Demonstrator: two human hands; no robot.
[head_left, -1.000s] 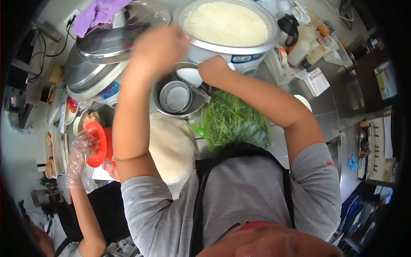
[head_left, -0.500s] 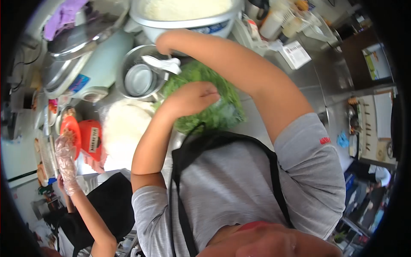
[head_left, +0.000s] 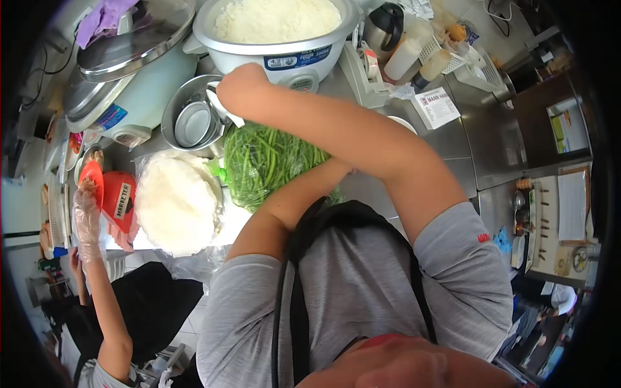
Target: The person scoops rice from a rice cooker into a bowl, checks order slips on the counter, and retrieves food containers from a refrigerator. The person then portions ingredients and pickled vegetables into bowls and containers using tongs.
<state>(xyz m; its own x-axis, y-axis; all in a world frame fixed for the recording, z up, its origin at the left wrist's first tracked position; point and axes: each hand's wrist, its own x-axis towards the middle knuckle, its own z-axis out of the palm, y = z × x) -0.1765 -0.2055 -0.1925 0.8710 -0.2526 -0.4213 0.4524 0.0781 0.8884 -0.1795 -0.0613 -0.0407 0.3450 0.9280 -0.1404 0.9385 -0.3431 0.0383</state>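
My right hand [head_left: 240, 83] reaches across to the left, bent at the wrist, over the rim of a metal pot [head_left: 169, 123]. Its fingers curl down out of sight around a white plastic utensil [head_left: 228, 111], whose exact kind I cannot make out. Smaller metal cups [head_left: 194, 124] sit inside this pot. My left hand [head_left: 344, 168] is mostly hidden beneath my right forearm, beside a clear bag of long green vegetables [head_left: 268, 158]; its fingers do not show. Left of the greens lies a stack of thin white round sheets [head_left: 178, 204] on plastic.
A white rice cooker [head_left: 226, 50] full of rice stands at the back; a lidded pale cooker [head_left: 139, 97] is to its left. Bottles [head_left: 404, 59] and a white box [head_left: 436, 108] are at the right. A co-worker's gloved hand [head_left: 86, 210] is by a red bowl [head_left: 94, 178].
My left hand has drawn down and right, under my right arm, uncovering the greens. The white utensil has turned under my right hand. The view has shifted slightly.
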